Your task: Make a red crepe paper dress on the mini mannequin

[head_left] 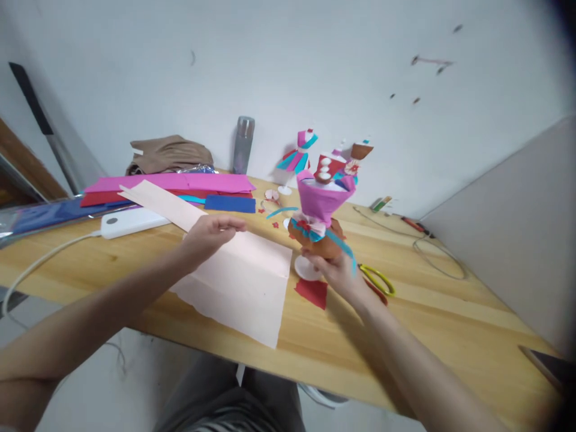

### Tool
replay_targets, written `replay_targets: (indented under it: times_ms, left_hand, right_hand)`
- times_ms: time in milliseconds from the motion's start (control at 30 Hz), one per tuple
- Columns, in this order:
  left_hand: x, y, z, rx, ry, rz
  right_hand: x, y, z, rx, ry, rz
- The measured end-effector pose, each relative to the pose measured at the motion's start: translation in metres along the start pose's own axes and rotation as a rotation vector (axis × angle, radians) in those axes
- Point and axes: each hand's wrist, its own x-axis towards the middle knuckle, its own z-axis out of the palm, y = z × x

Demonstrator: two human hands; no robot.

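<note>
My left hand point(211, 234) lies flat with fingers stretched out on a large pale pink sheet of crepe paper point(243, 282) spread on the wooden table point(450, 324). My right hand point(335, 270) grips the lower part of a paper doll point(321, 219) on a white round base; the doll wears a magenta paper cone, an orange skirt and blue ribbon strips. A red paper scrap point(312, 292) lies just in front of the doll's base.
Yellow-handled scissors point(380, 279) lie right of my hand. Two more paper dolls point(297, 159) stand at the back by the wall. Pink, red and blue paper sheets point(171, 183), a white power bank point(130, 222), a grey bottle point(243, 144), a cable point(432, 249).
</note>
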Motion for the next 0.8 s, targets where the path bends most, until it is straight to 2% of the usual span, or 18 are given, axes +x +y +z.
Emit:
replay_targets:
  times_ms: [100,200,367,533,700,800]
  left_hand:
    - [0.003,0.002,0.011,0.042,-0.057,0.007]
    - [0.004,0.009,0.021,0.109,-0.121,0.001]
    - [0.007,0.024,0.031,0.129,-0.167,0.055]
    - [0.010,0.020,0.037,0.135,-0.198,0.157]
    - [0.021,0.013,0.044,0.097,-0.114,0.250]
    - [0.032,0.018,0.052,0.155,-0.034,0.378]
  right_hand:
    - [0.004,-0.009,0.013,0.289,0.007,0.119]
    - [0.004,-0.017,0.022,0.454,0.000,0.163]
    - [0.002,-0.017,0.028,0.553,-0.027,0.203]
    - [0.001,-0.012,0.028,0.582,-0.032,0.214]
    - [-0.002,-0.011,0.025,0.603,-0.023,0.231]
    - [-0.002,-0.011,0.025,0.603,-0.021,0.233]
